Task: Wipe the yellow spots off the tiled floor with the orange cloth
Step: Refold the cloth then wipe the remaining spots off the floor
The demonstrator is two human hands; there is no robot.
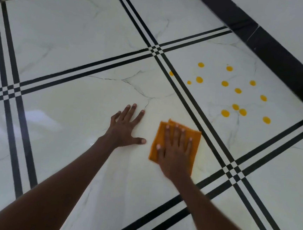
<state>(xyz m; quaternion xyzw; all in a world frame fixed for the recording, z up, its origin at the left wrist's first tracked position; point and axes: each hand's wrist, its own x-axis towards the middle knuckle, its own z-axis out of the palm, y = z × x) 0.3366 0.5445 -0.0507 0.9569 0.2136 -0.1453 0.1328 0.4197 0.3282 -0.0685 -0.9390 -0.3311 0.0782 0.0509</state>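
**Orange cloth parked one tile over from the yellow spots**

So the orange cloth (175, 142) is lying flat on the tiled floor (76, 40), folded into a rough square with a second layer peeking out along its far edge. It's on the big white marble-look tile in the middle, close to that tile's right-hand border. The right hand (176, 152) is spread flat on top of it, palm down, fingers straight and slightly fanned, thumb out to the left. It's pressing the cloth down rather than gripping it, nothing curled around the fabric.

The yellow spots (227, 95) are all on the next tile over, up and to the right of the cloth. More than a dozen round dots scattered loosely, one sitting right by the stripe border. Between cloth and spots runs the double black stripe (190, 103) that frames each tile, so the cloth isn't touching any of them.

The left hand (125, 127) is just beside the cloth on the same tile, also palm down on bare floor, fingers splayed wide, thumb pointing toward the cloth but not touching it. It's holding nothing. Both forearms come in bare from the bottom of the view, reaching forward.

Further right there's a wide black band (274, 45) running diagonally past the spotted tile. Floor's glossy, lots of glare on the left.
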